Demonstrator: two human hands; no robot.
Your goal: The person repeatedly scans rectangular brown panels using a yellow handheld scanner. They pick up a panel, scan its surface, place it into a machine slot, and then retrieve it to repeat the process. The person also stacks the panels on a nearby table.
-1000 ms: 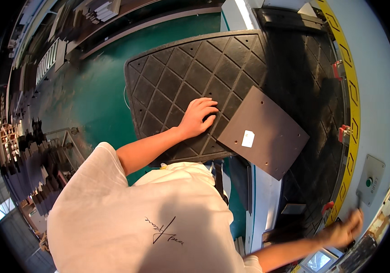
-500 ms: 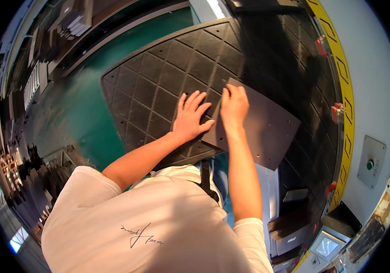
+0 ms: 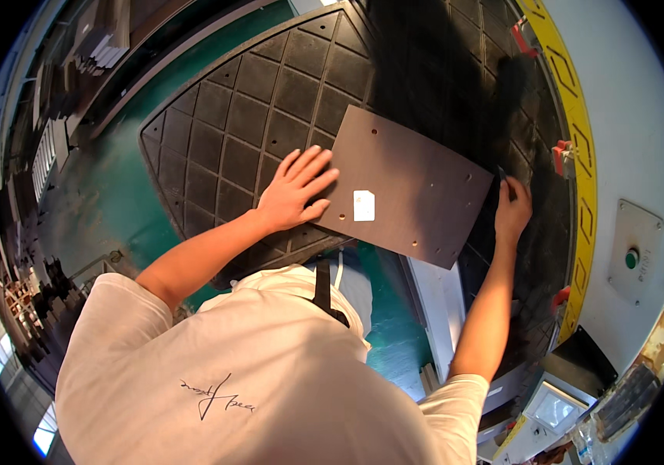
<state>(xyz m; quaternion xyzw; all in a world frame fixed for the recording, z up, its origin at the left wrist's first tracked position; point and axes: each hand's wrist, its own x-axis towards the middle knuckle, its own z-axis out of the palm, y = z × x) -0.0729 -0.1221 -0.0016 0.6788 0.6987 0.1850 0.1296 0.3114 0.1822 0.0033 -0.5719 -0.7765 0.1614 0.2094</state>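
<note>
A flat dark brown panel (image 3: 417,174) with several small holes lies on the black ridged mat (image 3: 251,108). On its left part is a white sticker (image 3: 364,206) with one cut corner. My left hand (image 3: 299,188) is open, its fingers spread at the panel's left edge. Just past the right corner of the panel, my right hand (image 3: 513,208) is closed in a pinch. A small dark bit shows at its fingertips, too shadowed to make out.
Along the right runs a machine with a yellow striped edge (image 3: 577,147), red clamps (image 3: 560,158) and a green button (image 3: 632,258). A small screen (image 3: 557,411) stands at lower right. Stacked boards (image 3: 103,35) lie at far left beside the green floor (image 3: 115,182).
My right hand has moved right, from the panel's left part to beyond its right corner. The white sticker now shows. My left hand appears slightly farther left, at the panel's edge.
</note>
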